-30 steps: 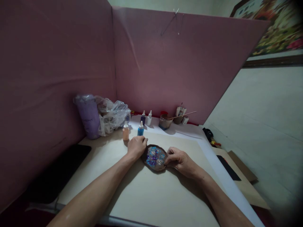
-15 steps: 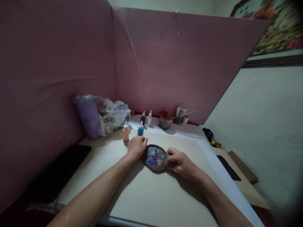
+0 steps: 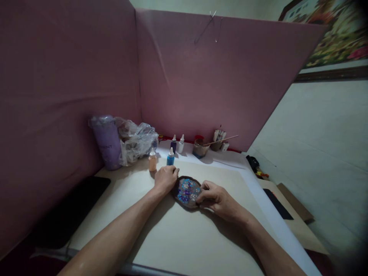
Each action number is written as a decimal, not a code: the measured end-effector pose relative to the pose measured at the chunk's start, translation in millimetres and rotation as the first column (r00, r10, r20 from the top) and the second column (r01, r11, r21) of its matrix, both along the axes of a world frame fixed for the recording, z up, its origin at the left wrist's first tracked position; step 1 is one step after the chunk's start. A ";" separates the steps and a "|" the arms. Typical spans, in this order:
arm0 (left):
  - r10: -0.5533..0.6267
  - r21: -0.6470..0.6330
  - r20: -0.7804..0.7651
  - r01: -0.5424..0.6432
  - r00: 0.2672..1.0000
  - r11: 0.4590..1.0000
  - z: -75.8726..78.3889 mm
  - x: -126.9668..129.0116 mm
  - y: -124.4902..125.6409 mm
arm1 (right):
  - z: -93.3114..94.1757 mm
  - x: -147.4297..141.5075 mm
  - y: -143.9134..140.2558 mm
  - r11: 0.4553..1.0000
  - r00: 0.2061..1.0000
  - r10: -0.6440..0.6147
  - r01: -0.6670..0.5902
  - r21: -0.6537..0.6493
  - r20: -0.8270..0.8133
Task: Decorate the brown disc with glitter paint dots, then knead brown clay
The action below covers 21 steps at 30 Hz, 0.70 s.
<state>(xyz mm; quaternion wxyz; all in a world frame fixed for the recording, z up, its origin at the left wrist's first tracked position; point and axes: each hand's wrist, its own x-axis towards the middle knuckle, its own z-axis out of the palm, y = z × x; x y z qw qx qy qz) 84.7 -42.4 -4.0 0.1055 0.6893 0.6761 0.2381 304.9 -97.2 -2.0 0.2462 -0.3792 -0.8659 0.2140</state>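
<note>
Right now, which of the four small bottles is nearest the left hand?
The blue bottle, just beyond the left hand. The orange bottle stands a little further left; the dark bottle and white bottle stand further back.

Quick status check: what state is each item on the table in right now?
Oval dish: flat on the mat, filled with blue glittery pieces.
Left hand: resting against the dish's left rim.
Right hand: fingertips pinched at its right rim.
Blue bottle: upright, capped.
Orange bottle: upright, capped.

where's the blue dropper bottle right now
In the head view the blue dropper bottle stands just beyond the left hand, right of the peach bottle.
</note>
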 end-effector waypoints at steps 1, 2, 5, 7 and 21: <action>0.001 0.004 0.005 -0.001 1.000 1.000 -0.7 -0.2 0.2 | -0.1 0.5 0.1 1.000 1.000 0.000 0.000 -0.005 -0.002; 0.002 0.008 0.010 -0.002 1.000 1.000 -1.2 -0.3 0.4 | 0.0 0.8 0.2 1.000 1.000 0.002 -0.002 -0.009 -0.005; 0.002 0.015 0.020 -0.003 1.000 1.000 -2.2 -0.5 1.1 | 1.2 1.1 1.1 1.000 0.999 0.006 -0.007 -0.026 -0.040; 0.006 0.014 0.030 -0.007 1.000 1.000 -2.1 -0.5 1.6 | 2.1 1.3 2.9 0.999 0.995 -0.043 0.040 -0.027 -0.090; 0.070 0.068 0.207 -0.086 0.976 0.994 0.7 -3.6 1.7 | -17.1 11.8 25.1 0.835 0.836 -0.542 0.547 0.060 -0.089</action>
